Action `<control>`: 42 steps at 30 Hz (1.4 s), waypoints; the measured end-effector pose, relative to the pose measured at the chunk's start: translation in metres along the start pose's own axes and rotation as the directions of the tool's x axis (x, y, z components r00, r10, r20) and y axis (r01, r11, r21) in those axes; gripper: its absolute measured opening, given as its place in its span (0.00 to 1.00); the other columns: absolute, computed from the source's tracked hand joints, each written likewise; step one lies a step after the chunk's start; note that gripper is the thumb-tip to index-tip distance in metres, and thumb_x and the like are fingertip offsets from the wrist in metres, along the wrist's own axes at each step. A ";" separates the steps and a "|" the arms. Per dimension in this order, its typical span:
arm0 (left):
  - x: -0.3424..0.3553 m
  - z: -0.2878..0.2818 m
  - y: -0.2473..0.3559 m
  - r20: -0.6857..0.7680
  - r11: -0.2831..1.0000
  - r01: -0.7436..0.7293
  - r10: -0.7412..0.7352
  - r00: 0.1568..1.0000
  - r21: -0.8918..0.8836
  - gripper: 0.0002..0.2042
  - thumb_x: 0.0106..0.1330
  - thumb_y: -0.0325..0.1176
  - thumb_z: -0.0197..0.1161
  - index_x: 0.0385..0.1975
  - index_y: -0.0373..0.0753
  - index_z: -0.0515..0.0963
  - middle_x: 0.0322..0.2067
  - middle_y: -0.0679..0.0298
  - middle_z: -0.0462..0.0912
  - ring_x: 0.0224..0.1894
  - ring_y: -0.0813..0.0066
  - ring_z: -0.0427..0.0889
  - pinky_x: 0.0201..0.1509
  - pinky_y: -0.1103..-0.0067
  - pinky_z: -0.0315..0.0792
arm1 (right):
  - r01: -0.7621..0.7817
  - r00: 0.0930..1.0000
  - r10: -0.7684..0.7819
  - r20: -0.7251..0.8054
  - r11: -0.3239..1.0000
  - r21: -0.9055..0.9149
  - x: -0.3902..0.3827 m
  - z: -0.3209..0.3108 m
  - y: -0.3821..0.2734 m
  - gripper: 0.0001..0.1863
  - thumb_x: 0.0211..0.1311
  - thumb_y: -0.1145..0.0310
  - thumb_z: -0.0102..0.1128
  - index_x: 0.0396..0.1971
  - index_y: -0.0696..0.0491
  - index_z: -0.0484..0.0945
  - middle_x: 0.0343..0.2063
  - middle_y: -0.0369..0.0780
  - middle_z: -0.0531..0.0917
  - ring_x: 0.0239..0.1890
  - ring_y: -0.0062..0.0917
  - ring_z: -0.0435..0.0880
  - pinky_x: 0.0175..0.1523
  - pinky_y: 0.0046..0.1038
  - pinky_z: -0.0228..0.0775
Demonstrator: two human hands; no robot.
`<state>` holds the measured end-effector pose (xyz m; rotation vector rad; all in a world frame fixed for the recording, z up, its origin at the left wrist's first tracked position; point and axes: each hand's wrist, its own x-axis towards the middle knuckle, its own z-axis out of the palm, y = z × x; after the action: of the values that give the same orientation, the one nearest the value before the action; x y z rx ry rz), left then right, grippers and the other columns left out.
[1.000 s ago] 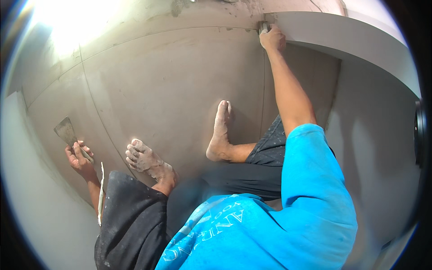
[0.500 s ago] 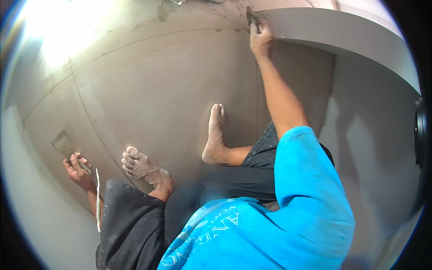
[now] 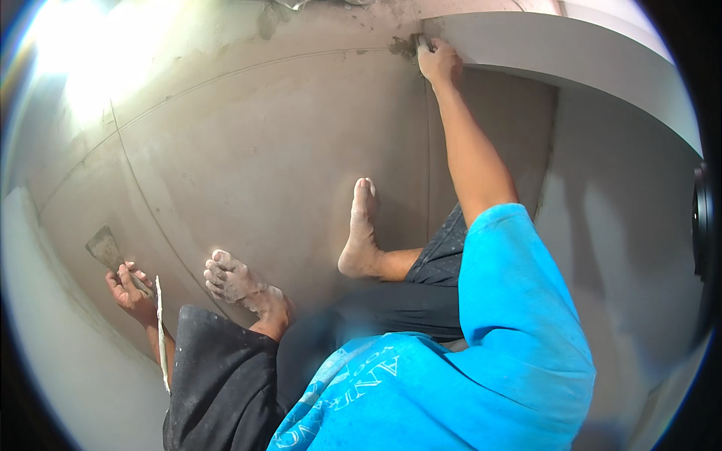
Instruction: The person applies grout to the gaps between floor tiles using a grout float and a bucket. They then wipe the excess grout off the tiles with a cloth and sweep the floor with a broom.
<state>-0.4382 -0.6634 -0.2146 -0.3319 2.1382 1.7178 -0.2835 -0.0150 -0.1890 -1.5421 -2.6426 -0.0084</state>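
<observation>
My right hand (image 3: 441,63) reaches far forward, its fingers closed on a small scraper (image 3: 420,43) pressed at the end of a grey ledge, beside a dark smudge (image 3: 400,46) on the floor. The scraper is partly hidden by my fingers. Low at the left, my left hand (image 3: 131,297) grips the handle of a wide putty knife (image 3: 103,245), its grimy metal blade raised. A thin whitish strip (image 3: 160,338) runs alongside my left forearm. My bare, dust-whitened feet (image 3: 242,284) rest on the grey floor (image 3: 271,135) between the two hands.
The curved-looking grey ledge (image 3: 571,52) spans the upper right. A grey wall (image 3: 624,263) is at the right, with a dark round object (image 3: 699,218) at its edge. A pale wall (image 3: 60,316) borders the left. Strong glare lights the top left; pale scraps (image 3: 297,4) lie at the top.
The view has shifted slightly. My right hand's scraper has moved briefly over the corner, and a larger dark smudge now shows left of it. My left hand keeps its grip.
</observation>
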 end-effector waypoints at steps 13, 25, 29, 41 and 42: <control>-0.001 -0.001 0.000 -0.023 0.999 -0.016 0.016 1.000 0.038 0.05 0.75 0.32 0.50 0.41 0.37 0.68 0.31 0.65 0.78 0.22 0.85 0.72 0.22 0.85 0.67 | 0.180 0.984 -0.178 0.023 0.971 -0.160 -0.014 0.012 0.016 0.15 0.57 0.59 0.57 0.36 0.53 0.83 0.29 0.52 0.84 0.34 0.48 0.84 0.42 0.45 0.75; -0.001 -0.005 -0.003 0.016 0.995 0.032 -0.031 0.999 -0.092 0.05 0.75 0.32 0.50 0.41 0.38 0.68 0.30 0.66 0.78 0.22 0.84 0.72 0.21 0.86 0.67 | -0.021 1.000 0.021 -0.004 0.994 -0.109 0.019 0.019 0.037 0.15 0.56 0.57 0.56 0.38 0.47 0.85 0.33 0.43 0.87 0.41 0.41 0.85 0.49 0.39 0.74; -0.001 -0.004 -0.001 -0.018 0.999 -0.008 0.007 1.000 -0.033 0.05 0.75 0.32 0.50 0.41 0.38 0.68 0.30 0.66 0.77 0.23 0.85 0.72 0.21 0.86 0.66 | 0.055 0.995 -0.058 0.085 0.998 0.033 0.012 0.030 0.035 0.16 0.57 0.56 0.56 0.39 0.47 0.85 0.33 0.44 0.87 0.40 0.41 0.85 0.49 0.39 0.74; -0.003 -0.004 0.000 -0.006 0.998 0.007 -0.007 1.000 -0.059 0.05 0.75 0.32 0.50 0.40 0.38 0.68 0.32 0.66 0.78 0.24 0.85 0.73 0.21 0.86 0.67 | 0.359 0.929 -0.318 -0.191 0.900 0.249 -0.023 0.007 0.010 0.13 0.54 0.68 0.64 0.42 0.49 0.82 0.33 0.44 0.86 0.38 0.41 0.85 0.46 0.38 0.77; -0.003 -0.004 0.000 0.000 0.999 0.021 -0.021 1.000 -0.045 0.05 0.75 0.32 0.50 0.40 0.38 0.68 0.32 0.66 0.78 0.24 0.85 0.73 0.21 0.86 0.67 | 0.407 0.913 -0.393 -0.111 0.890 0.204 -0.027 0.007 0.013 0.13 0.54 0.68 0.64 0.41 0.48 0.82 0.33 0.44 0.86 0.38 0.40 0.85 0.46 0.38 0.77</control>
<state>-0.4365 -0.6675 -0.2125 -0.3662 2.0918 1.7565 -0.2595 -0.0312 -0.1982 -0.8948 -2.7432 0.2004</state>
